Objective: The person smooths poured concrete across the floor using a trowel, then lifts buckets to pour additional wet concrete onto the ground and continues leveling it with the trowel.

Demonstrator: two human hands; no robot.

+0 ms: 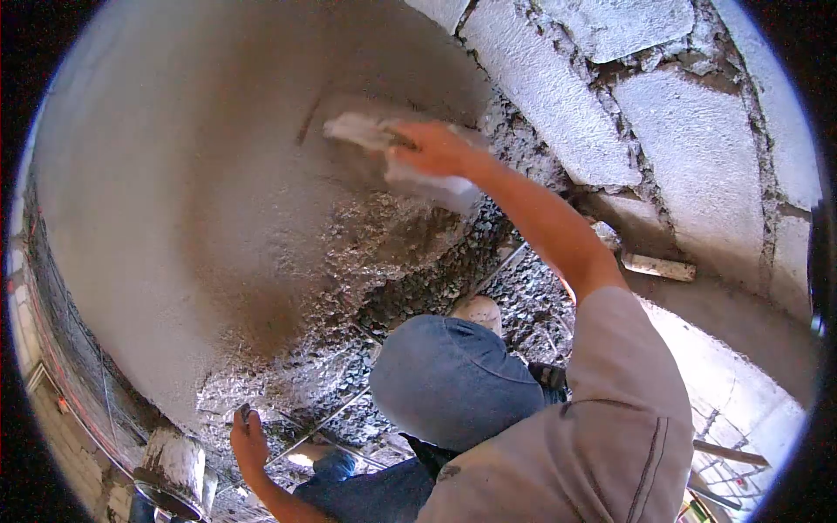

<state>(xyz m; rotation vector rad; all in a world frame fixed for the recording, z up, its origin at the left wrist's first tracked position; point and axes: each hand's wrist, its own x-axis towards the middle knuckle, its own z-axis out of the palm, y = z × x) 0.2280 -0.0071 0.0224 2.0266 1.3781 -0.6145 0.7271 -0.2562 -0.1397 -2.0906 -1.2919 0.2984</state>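
Note:
My right hand (432, 150) is closed round the handle of a hand float (432, 185), whose pale flat blade is smeared by motion. The float lies against the wet concrete (131, 174), at the line where the smooth grey surface meets rougher, lumpy mix (384, 235). Low on the left, my left hand (249, 443) is closed, with a small dark piece showing at its fingers; I cannot make out what it is. That hand is over the rough wet mix near the edge of the smooth area.
A wall of large pale blocks (689, 148) with rough joints rises at upper right. A short pale block (658, 267) lies at its foot. Thin steel bars (327, 420) cross the wet mix by my bent knees (453, 379). A mortar-smeared bucket (170, 475) stands lower left.

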